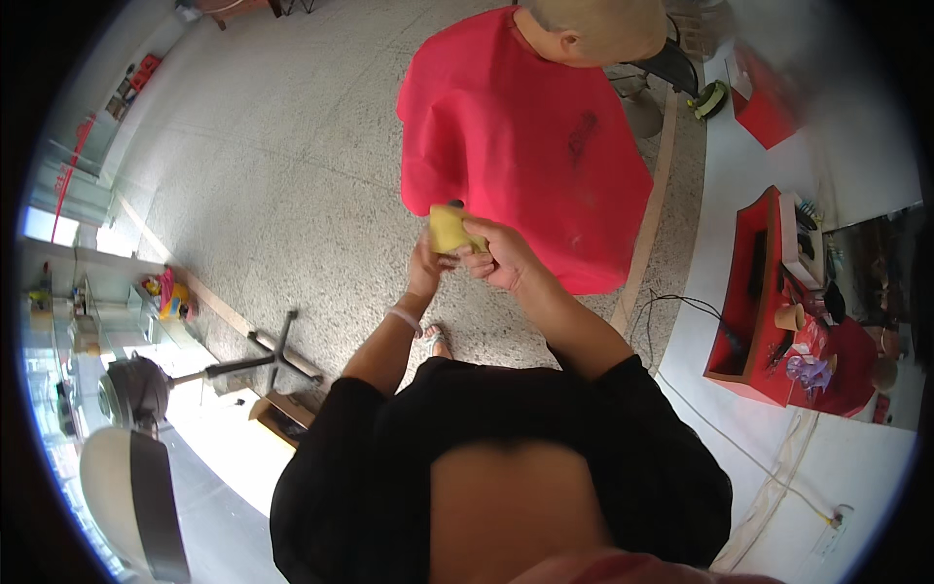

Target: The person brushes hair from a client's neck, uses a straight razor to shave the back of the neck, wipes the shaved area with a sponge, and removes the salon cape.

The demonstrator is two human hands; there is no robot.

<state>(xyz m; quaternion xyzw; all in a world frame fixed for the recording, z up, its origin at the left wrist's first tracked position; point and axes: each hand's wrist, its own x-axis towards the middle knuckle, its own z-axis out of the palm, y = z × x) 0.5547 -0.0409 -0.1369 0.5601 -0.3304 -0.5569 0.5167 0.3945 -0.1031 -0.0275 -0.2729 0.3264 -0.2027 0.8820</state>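
Observation:
A yellow piece, a sponge or folded cloth [450, 231], is pinched between the thumb and fingers of my right hand [500, 252]. My left hand [425, 263] is against its left and lower side, slightly blurred; whether it grips something behind the yellow piece cannot be told. A small dark tip [455, 204] shows just above the yellow piece; the rest of that object is hidden. Just beyond my hands, a person with short light hair [602, 28] has their back to me, covered by a red barber cape [525, 153] with dark smudges.
On the right wall, a red shelf unit [759, 212] carries combs, a cup [789, 317] and other small items. Black cables [678, 298] hang beside it. At left stand a wheeled base [276, 356] with a pole, a hood dryer [128, 496] and an open cardboard box [281, 417]. Speckled floor [255, 160] extends left.

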